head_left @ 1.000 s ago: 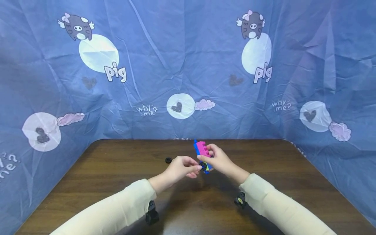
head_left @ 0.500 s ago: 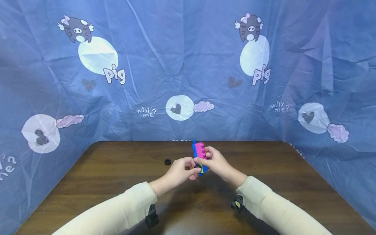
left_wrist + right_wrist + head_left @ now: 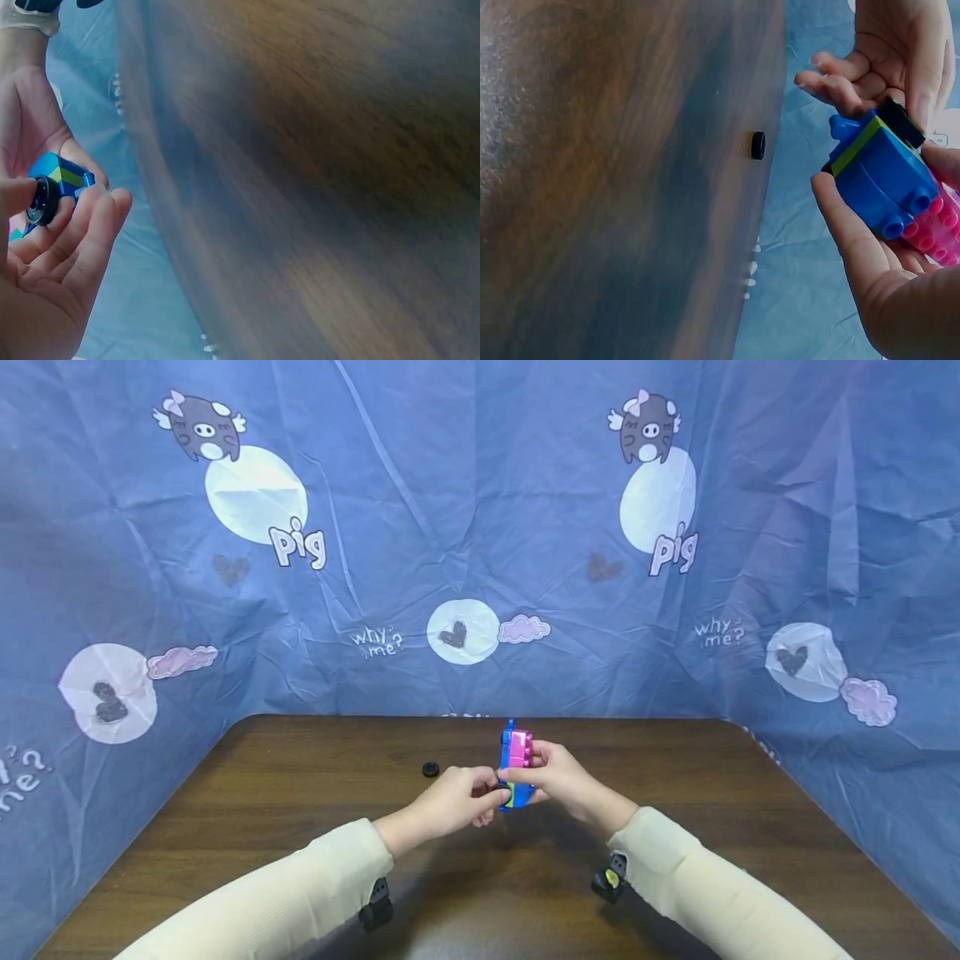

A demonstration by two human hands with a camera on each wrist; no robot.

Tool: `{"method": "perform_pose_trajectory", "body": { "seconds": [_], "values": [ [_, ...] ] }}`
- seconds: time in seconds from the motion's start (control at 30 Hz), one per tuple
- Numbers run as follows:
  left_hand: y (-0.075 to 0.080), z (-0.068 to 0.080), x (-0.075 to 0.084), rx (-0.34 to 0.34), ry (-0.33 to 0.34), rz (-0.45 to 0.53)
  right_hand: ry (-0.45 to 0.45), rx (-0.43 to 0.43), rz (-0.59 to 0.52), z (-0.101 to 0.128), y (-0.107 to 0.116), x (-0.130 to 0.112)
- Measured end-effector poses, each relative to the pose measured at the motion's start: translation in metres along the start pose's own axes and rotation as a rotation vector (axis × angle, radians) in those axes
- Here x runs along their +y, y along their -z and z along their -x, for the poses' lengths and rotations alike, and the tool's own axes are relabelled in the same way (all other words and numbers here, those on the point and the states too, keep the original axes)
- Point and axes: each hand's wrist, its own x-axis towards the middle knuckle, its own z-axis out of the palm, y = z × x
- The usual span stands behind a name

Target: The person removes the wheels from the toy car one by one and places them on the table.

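Note:
A toy vehicle built of blocks (image 3: 881, 180), blue with a lime stripe and pink studded bricks (image 3: 520, 749), is held above the table between both hands. My right hand (image 3: 564, 778) grips it from the right side, thumb over the pink and blue part. My left hand (image 3: 453, 795) pinches a small black wheel (image 3: 43, 201) between thumb and fingers, right against the lime-striped side of the toy. In the right wrist view the black wheel (image 3: 901, 122) sits flat along that side, under the left thumb.
Another black wheel (image 3: 431, 769) lies on the brown wooden table (image 3: 300, 835), left of the hands. A blue printed cloth (image 3: 375, 527) hangs behind the table and around its sides.
The toy has turned to stand more upright and shifted slightly. The left hand, still pinching the wheel, has come closer against its side. The loose wheel has stayed in place.

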Motion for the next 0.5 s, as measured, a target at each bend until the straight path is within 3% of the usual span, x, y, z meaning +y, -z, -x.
{"method": "perform_pose_trajectory", "body": {
  "seconds": [0.17, 0.37, 0.5],
  "values": [
    [0.0011, -0.0023, 0.0012, -0.033, -0.033, -0.051, -0.018, -0.003, -0.006, -0.0004, 0.0002, 0.0044],
    [0.0008, -0.0015, 0.0011, 0.002, -0.102, -0.086, -0.033, -0.013, 0.003, 0.0011, 0.0019, 0.0023],
    [-0.0013, -0.0017, 0.0011, 0.045, -0.11, -0.068, -0.019, 0.013, 0.023, 0.0027, 0.002, 0.0008]
  ]
}}
